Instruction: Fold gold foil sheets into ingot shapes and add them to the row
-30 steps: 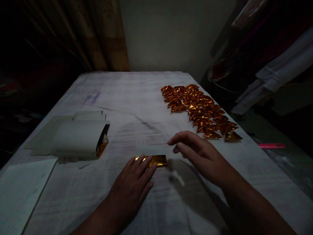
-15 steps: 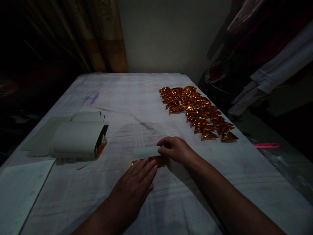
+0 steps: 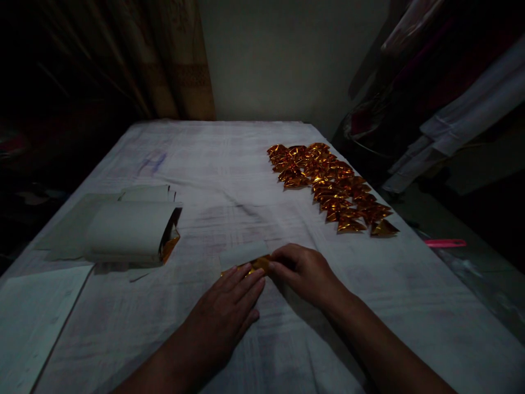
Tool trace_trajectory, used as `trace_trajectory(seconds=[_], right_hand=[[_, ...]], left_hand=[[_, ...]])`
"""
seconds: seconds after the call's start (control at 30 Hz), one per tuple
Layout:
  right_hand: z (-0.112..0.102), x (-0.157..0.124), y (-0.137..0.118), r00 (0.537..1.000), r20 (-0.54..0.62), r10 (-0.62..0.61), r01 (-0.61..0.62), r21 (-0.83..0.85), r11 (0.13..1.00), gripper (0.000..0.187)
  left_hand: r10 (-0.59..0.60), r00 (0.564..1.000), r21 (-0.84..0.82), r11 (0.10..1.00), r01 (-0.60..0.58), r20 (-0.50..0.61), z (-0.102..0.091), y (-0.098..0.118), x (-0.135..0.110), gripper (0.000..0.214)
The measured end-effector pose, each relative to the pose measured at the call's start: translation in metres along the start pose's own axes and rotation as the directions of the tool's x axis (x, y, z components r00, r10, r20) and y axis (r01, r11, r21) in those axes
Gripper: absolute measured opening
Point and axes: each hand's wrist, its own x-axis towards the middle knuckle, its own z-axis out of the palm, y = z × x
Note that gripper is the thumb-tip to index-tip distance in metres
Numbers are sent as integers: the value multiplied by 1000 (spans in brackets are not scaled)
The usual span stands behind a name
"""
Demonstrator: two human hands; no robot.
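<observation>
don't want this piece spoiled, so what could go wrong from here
The right hand pinches one end of the gold paper, so a tug might crease or tear it. The left hand lies flat over part of it; a slip could skew it. The folded pieces sit near the table's right edge, so a knock might drop some.
</observation>
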Motion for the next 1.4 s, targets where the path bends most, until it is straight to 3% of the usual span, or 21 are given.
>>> trace_trajectory(seconds=[0.17, 0.37, 0.73, 1.1, 1.4], right_hand=[[4, -3, -2, 1000, -17, 8, -10, -130, 991, 9], [6, -8, 1, 993, 19, -115, 116, -287, 951, 11], [9, -10, 7, 984, 20, -179, 177, -270, 946, 8], [13, -9, 2, 987, -74, -145, 117, -296, 948, 16], [15, -7, -3, 995, -75, -66, 41, -296, 954, 15]], left_hand=[[10, 1000, -33, 999, -10, -4, -1, -1, 0, 46], [28, 1000, -65, 997, -29, -11, 4, 2, -3, 49], [36, 999, -77, 996, -38, -17, 7, 5, -6, 49], [26, 1000, -65, 998, -25, 11, 7, 4, -7, 48], [13, 1000, -94, 995, -14, -2, 6, 4, -5, 47]])
